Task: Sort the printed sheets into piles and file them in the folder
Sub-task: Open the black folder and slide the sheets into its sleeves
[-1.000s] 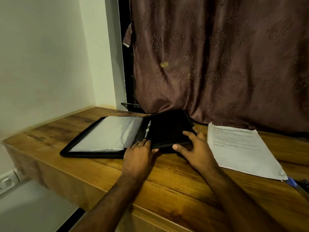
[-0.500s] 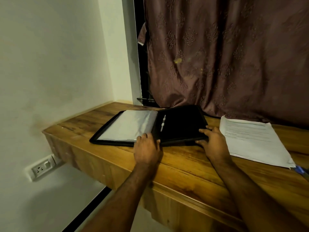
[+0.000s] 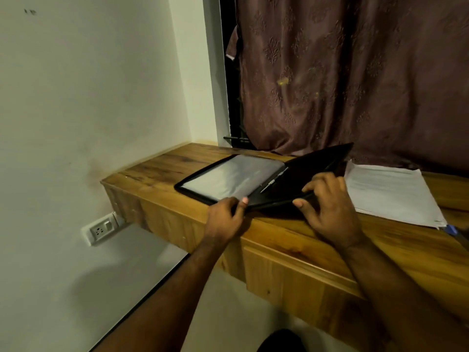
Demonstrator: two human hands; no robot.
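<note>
1. The wooden desk (image 3: 291, 240) runs from 9 o'clock to 4 o'clock, set against a brown patterned curtain (image 3: 355, 72) at 12 o'clock.
2. The black zip folder (image 3: 253, 181) lies open at the centre of the desk, its clear plastic sleeve (image 3: 228, 177) flat on the left half and its right flap raised off the wood.
3. The stack of printed sheets (image 3: 390, 191) sits just beside the folder at 3 o'clock, still outside it (so filing looks not yet done).
4. The right hand (image 3: 327, 209) curls its fingers round the near edge of the raised flap, holding it up.
5. The left hand (image 3: 224, 219) pinches the folder's near edge by the spine.
6. A pen (image 3: 275, 181) lies along the spine.
7. Risk, as I judge it: the lifted flap could slip and drop shut, or swing wide and nudge the sheets askew.
</note>
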